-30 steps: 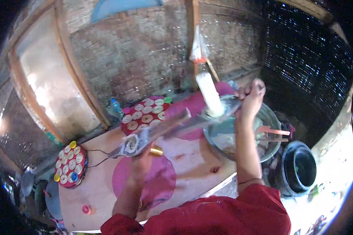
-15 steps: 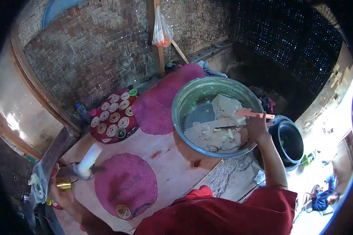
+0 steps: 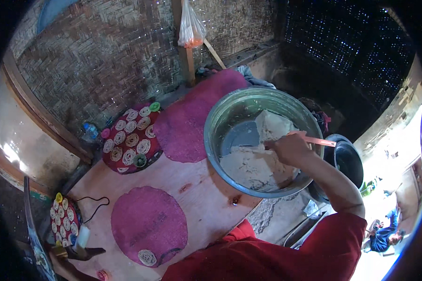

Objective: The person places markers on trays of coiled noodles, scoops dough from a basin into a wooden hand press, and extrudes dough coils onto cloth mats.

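Note:
My right hand (image 3: 290, 149) reaches into a large green-grey basin (image 3: 219, 167), its closed fingers down at the pale dough or flour mass (image 3: 248, 164). What the fingers grip is hidden. Beside that hand, a pink-handled utensil (image 3: 320, 140) leans across the basin's right rim. At the lower left, my left hand (image 3: 53, 262), partly hidden, is closed around a tool with a white cylinder (image 3: 82, 236), a brass-coloured part and dark ends. Right of the tool, a round magenta mat (image 3: 147, 220) carries one coiled pale strand round (image 3: 146, 257).
A red round tray (image 3: 109, 161) with several coiled rounds stands at the back left; a similar tray (image 3: 55, 220) is near my left hand. Another magenta mat (image 3: 187, 126) lies beside the basin. A dark pot (image 3: 349, 164) stands right of it. A plastic bag (image 3: 191, 30) hangs on a post.
My right hand has moved left and deeper into the basin, off the utensil handles. My left hand has lowered with the tool toward the bottom left, uncovering the second tray.

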`<action>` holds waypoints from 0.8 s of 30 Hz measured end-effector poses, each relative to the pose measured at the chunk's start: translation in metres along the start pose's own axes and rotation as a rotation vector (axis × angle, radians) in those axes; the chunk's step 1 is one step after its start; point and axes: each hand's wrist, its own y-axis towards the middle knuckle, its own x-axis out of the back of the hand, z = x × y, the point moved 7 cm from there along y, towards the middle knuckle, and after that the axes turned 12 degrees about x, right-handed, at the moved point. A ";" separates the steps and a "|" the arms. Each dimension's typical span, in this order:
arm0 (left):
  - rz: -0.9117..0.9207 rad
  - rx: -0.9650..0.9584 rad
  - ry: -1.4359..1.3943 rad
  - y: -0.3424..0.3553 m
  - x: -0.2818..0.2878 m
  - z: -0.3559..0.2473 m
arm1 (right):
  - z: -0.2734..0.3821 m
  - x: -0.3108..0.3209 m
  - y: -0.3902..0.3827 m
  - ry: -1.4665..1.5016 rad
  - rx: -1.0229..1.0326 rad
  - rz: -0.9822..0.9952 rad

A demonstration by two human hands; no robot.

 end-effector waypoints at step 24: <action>0.869 -1.024 0.201 -0.220 -0.308 -0.073 | 0.014 0.035 -0.075 0.414 0.293 -0.123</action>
